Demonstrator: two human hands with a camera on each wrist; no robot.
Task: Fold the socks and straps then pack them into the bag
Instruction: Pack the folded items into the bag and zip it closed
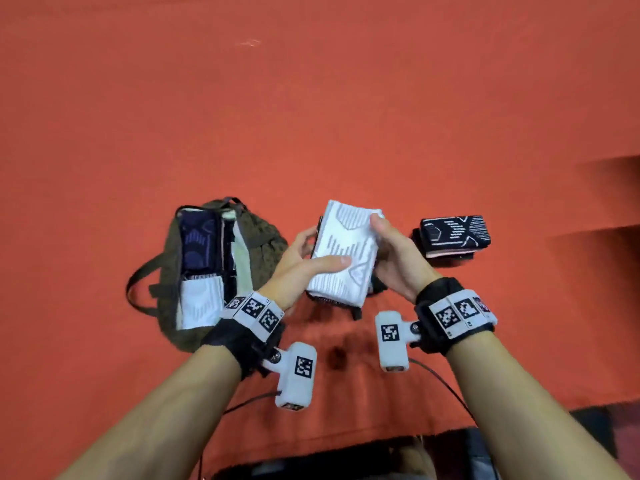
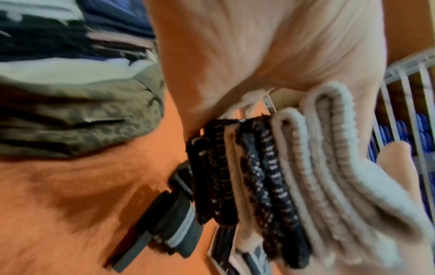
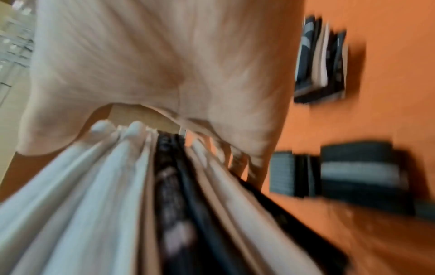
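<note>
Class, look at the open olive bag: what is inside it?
Inside the olive bag lie a folded navy patterned sock and a folded white sock, with more fabric edges beside them. Anything beneath these is covered.

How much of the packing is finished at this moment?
Done: folded socks, dark blue and white, already lie in the open bag. In hand: left hand and right hand grip a folded sock stack. Left: a black patterned stack waits on the red surface.

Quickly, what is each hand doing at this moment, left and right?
Left hand: holding the stack of folded socks, thumb on top.
Right hand: holding the same stack from its other side.
</note>
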